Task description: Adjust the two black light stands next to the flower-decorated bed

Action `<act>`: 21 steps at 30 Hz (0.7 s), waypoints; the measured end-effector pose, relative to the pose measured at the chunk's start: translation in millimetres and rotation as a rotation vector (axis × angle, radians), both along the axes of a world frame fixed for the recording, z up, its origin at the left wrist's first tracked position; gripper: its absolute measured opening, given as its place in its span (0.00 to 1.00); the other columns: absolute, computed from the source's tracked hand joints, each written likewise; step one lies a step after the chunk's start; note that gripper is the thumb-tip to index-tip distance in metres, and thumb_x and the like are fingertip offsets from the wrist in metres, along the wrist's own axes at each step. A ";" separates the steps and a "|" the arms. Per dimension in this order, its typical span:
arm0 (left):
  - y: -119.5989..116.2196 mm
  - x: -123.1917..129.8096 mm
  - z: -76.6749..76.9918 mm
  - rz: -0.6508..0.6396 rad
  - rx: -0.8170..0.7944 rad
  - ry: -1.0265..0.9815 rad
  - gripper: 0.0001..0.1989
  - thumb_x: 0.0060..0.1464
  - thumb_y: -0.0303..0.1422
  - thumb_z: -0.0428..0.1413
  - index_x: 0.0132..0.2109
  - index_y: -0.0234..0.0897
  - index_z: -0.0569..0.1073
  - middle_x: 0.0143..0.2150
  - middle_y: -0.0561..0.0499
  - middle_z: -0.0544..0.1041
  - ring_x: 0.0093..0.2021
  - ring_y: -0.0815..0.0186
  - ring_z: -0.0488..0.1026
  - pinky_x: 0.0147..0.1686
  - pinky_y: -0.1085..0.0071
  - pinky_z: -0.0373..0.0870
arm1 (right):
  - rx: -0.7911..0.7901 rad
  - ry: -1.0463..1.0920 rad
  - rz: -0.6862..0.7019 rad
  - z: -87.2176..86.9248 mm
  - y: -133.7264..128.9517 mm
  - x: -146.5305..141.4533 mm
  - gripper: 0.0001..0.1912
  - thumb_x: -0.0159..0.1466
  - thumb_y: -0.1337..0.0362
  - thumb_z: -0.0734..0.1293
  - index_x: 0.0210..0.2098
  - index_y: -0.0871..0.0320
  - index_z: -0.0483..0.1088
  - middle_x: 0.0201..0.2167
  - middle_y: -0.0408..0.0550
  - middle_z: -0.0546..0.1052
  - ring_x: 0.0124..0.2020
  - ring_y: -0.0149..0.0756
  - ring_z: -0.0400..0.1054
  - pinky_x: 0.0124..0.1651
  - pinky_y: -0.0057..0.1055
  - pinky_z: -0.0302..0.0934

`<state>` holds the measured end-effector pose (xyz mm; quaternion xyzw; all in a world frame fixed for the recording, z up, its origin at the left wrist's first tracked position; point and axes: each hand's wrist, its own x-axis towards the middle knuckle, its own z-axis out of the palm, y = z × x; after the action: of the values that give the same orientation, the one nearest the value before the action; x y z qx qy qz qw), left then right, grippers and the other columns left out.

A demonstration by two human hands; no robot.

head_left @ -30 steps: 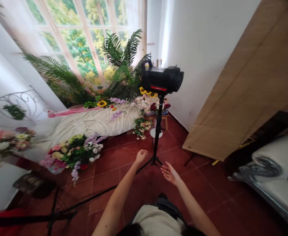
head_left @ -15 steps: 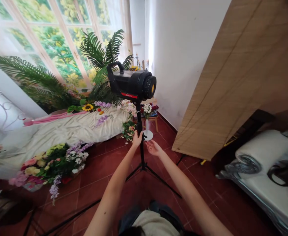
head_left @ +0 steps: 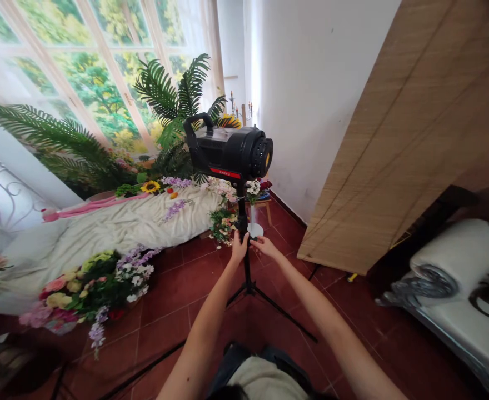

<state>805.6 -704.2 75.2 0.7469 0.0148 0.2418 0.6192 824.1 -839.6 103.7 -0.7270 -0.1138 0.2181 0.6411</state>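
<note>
A black studio light with a top handle and a red label strip sits on a black light stand. My left hand is closed around the stand's pole, just below a thick black collar. On the pole's right side, my right hand pinches a small black tightening knob. The stand's legs are spread on the red tiles. Right behind the pole is a white round base with a slim post and white flowers above it.
A bed-like surface with cream cloth lies to the left, with a flower arrangement in front. Bamboo blind leans at right, near a white and silver sofa. Another stand's leg crosses the floor at lower left.
My right hand has moved from open beside the pole to gripping the knob. My left hand stays on the pole. The light and stand appear slightly lower and further right in view.
</note>
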 end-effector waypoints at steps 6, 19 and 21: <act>0.5 0.3 -1.4 0.006 -0.067 0.024 0.21 0.53 0.44 0.51 0.51 0.38 0.63 0.49 0.44 0.70 0.50 0.63 0.67 0.50 0.65 0.64 | -0.786 -0.761 -0.039 8.0 -10.1 -19.6 0.12 0.64 0.66 0.57 0.46 0.53 0.65 0.42 0.53 0.71 0.47 0.38 0.64 0.39 0.27 0.59; 2.6 1.1 -7.3 0.004 -0.095 0.049 0.22 0.52 0.46 0.51 0.49 0.37 0.64 0.47 0.43 0.71 0.49 0.63 0.68 0.50 0.66 0.62 | -0.408 -0.393 -0.309 -0.5 16.3 -16.2 0.14 0.58 0.55 0.61 0.35 0.58 0.71 0.32 0.49 0.75 0.33 0.36 0.70 0.37 0.30 0.61; 2.6 0.0 -5.7 -0.002 -0.102 0.043 0.22 0.52 0.46 0.52 0.49 0.36 0.64 0.48 0.43 0.70 0.49 0.63 0.68 0.50 0.65 0.62 | -0.411 -0.579 -0.363 4.7 16.5 -26.3 0.11 0.56 0.59 0.63 0.37 0.56 0.70 0.40 0.49 0.73 0.40 0.36 0.68 0.42 0.31 0.61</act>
<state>805.6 -701.6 69.5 0.7194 0.0395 0.2241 0.6563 797.8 -823.1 108.4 -0.8799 -0.1137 -0.0945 0.4516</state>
